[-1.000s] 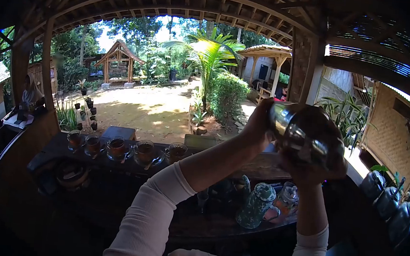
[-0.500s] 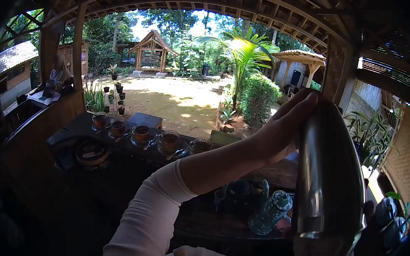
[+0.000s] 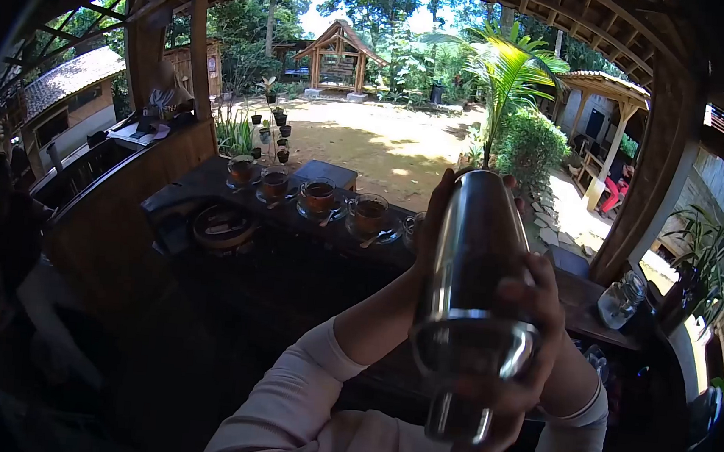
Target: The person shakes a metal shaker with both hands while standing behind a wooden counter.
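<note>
A metal cocktail shaker (image 3: pixel 481 244) is tilted in front of me, its broad base pointing up and away and its narrow cap low and close to me. My left hand (image 3: pixel 437 219) is closed on the base end, mostly behind the metal. Around the shoulder and cap end wraps my right hand (image 3: pixel 540 321), slightly smeared by motion. What the shaker contains is hidden. Beyond my left forearm, several glass cups (image 3: pixel 370 216) of brown drink stand in a row on saucers with spoons; the shaker and arm partly cover the nearest one.
The cups stand on a dark wooden counter (image 3: pixel 179 196). A round tray (image 3: pixel 221 228) lies below them at left. A glass jar (image 3: pixel 622 299) stands at right. A person (image 3: pixel 168 100) is at the far-left counter; wooden posts (image 3: pixel 201 52) frame the yard.
The shaker has moved left, away from the right edge. My right hand, hidden in shadow before, now shows around its cap end. The view has turned right, bringing the jar into sight.
</note>
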`<state>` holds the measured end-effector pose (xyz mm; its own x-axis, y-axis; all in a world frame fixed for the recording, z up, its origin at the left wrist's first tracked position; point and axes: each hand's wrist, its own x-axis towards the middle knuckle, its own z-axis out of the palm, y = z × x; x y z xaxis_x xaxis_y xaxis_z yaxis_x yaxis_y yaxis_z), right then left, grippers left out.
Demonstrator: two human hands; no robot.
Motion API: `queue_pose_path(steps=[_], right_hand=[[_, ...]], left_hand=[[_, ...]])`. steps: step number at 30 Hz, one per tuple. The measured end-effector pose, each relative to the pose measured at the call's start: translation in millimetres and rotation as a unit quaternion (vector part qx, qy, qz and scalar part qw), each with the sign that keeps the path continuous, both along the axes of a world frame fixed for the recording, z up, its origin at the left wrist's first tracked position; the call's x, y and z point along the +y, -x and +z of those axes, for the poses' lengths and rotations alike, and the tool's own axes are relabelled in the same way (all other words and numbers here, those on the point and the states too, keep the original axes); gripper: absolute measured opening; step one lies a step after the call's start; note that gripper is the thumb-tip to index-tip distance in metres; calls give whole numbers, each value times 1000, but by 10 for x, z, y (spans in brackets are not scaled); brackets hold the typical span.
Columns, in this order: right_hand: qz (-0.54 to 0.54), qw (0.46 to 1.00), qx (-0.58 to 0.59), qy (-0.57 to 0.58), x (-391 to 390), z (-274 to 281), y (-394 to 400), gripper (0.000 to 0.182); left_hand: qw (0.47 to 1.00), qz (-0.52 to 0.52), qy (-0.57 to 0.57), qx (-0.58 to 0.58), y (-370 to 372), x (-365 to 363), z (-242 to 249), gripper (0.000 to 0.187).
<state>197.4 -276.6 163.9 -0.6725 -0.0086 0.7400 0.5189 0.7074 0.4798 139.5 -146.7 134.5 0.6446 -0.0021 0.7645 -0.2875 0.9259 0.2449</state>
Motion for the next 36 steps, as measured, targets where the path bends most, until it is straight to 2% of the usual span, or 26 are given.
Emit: queue_pose_path(steps=[1,3,4,6,8,9,10,12,14,15,16,18,19,20,21,22,24,26,27,28,29,30,32,34,35,36], right_hand=[[-7,998,-1,-65,349,67,-52,58],[-148,947,238,159,851,-114,-264,66],[-124,867,359,321,1004,-201,-323,75],[-110,958,197,176,1004,-186,-164,74],[-27,996,-36,71,780,-142,140,47],[-10,994,-68,89,540,-100,389,43],[27,992,-119,29,450,-214,495,50],[46,994,-92,46,752,-223,446,50],[70,994,-36,81,1147,-314,383,54],[14,976,81,200,1392,-403,341,58],[-43,929,194,313,1570,-469,327,62],[-38,933,204,294,1627,-543,444,64],[-35,938,211,272,1667,-580,503,66],[-25,978,94,182,1528,-607,618,60],[19,996,0,89,1340,-523,765,54],[55,993,-81,70,1193,-561,855,48],[93,985,-141,-27,1256,-675,868,42],[117,988,-25,96,1599,-749,870,42],[71,985,-3,156,1862,-885,747,56],[16,961,72,267,2053,-895,746,72],[2,897,226,380,2255,-1066,657,77],[-20,837,305,453,2331,-1031,661,77],[1,925,205,319,2276,-1019,732,76],[100,986,-2,132,1965,-796,973,50],[155,981,-27,117,1772,-707,1100,42],[154,981,-26,117,1820,-736,1083,42]], left_hand=[[1000,9,2,3,-92,120,-145,42],[952,171,136,213,-492,380,-517,44],[896,247,199,311,-565,515,-648,45],[916,231,208,253,-394,619,-677,47],[972,43,175,149,34,618,-654,50],[982,-53,157,95,229,666,-658,52],[992,-99,-51,-52,336,851,-620,55],[992,46,42,-109,404,788,-773,54],[964,-53,230,-120,273,793,-1199,55],[964,-47,232,-122,274,839,-1301,55],[961,53,273,18,279,892,-1367,51],[864,242,328,295,315,1081,-1521,46],[921,76,343,166,321,1310,-1771,47],[933,-90,346,31,394,1483,-2020,51],[938,92,263,207,742,1285,-1351,46],[986,78,116,92,914,1279,-1124,50],[976,175,63,-109,903,1248,-996,52],[976,32,185,112,1050,1481,-1270,47],[947,-115,298,17,837,1525,-1724,54],[947,-115,301,13,849,1470,-1782,54],[910,119,336,213,866,1439,-1808,53],[783,340,339,397,905,1392,-1784,53],[775,320,363,406,1028,1370,-1612,48],[935,79,313,145,1280,1351,-1436,43],[947,144,215,189,1357,1571,-1332,44],[970,223,95,-34,1283,1636,-1297,47]])
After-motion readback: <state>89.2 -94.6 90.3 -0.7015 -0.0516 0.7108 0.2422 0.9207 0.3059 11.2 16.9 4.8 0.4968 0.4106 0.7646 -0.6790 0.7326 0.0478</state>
